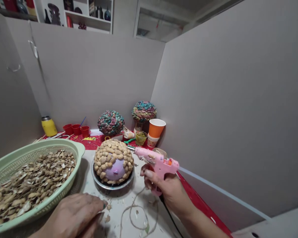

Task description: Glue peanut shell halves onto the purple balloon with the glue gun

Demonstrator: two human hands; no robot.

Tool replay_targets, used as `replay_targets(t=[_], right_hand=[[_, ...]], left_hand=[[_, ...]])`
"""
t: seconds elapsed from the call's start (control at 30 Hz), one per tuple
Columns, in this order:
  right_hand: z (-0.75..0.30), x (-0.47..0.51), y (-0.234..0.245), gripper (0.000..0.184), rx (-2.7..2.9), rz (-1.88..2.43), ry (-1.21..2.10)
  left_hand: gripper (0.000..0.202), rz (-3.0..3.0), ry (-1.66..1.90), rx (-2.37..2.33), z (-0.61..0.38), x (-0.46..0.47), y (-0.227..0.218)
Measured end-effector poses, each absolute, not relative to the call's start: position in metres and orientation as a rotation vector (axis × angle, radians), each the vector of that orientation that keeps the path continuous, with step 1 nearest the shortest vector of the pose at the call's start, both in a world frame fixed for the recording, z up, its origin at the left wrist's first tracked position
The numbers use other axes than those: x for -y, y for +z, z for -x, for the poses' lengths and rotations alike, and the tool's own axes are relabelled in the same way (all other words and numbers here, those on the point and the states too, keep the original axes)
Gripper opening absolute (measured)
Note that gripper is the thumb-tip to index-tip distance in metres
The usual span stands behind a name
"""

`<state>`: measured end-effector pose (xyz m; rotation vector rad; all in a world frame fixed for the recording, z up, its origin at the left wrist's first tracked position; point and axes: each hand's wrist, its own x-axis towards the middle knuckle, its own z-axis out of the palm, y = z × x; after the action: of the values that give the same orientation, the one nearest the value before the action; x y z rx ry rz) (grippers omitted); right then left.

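My right hand is wrapped round the handle of a pink hot glue gun, whose metal nozzle points left at the ball. That ball is a lilac balloon-like form mostly covered in peanut shells, with a bare lilac patch and small knot facing me. It rests in a round metal dish. Near the lower edge, my left hand hovers close to the basket, fingers curled together; whatever they may hold is hidden. Left of it, a green plastic basket holds many peanut shells.
Two painted shell balls stand at the back. Beside them are orange paper cups and a cup of green bits. Small red cups and a yellow bottle stand back left. Twine lies in front; a grey partition rises right.
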<state>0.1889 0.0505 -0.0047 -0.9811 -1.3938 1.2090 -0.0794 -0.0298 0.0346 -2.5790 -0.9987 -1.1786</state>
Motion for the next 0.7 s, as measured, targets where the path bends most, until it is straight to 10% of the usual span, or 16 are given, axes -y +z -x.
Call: replay_targets(t=[0.7], right_hand=[[-0.157, -0.015, 0.004, 0.023, 1.718, 0.784, 1.156]], left_hand=[[0.011, 2.347, -1.270, 0.855, 0.020, 0.003, 0.041]])
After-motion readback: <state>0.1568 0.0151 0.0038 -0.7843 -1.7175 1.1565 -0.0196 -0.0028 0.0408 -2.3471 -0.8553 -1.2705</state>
